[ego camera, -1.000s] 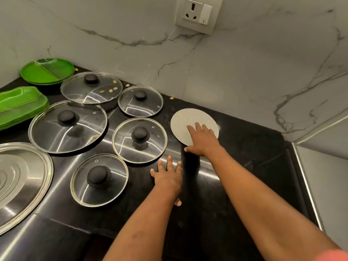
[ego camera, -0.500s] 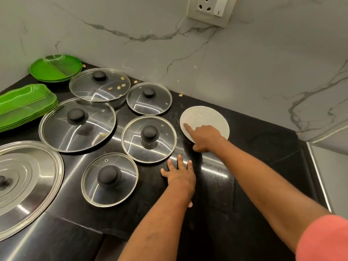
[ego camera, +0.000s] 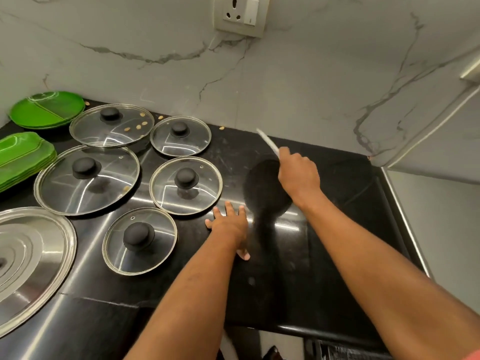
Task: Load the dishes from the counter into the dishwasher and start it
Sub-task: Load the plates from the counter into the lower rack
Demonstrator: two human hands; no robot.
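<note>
Where the counter [ego camera: 324, 268] ends at the bottom of the view, a dark shape [ego camera: 337, 350] shows below its edge, too cut off to say whether it is the dishwasher. Just beyond, the left hand [ego camera: 228, 226] lies flat on the black stone, fingers straight and spread, holding nothing. To its left sit a big steel lid [ego camera: 31, 261], cropped by the frame, and the nearest glass lid [ego camera: 140, 240]. Farther on, the right hand [ego camera: 298, 175] has its fingers curled round the rim of a thin white plate [ego camera: 267, 141], tipped almost edge-on and clear of the counter. How much of the plate the hand hides I cannot tell. Behind lie four more glass lids [ego camera: 185, 185], one strewn with pale bits [ego camera: 135, 127]. By the wall are round green plates [ego camera: 46, 109] and green trays [ego camera: 23, 157], the trays cut off at the left. I judge loading barely begun: one piece is in hand and everything else waits on the counter. Racking it all and starting the machine are yet to come.
</note>
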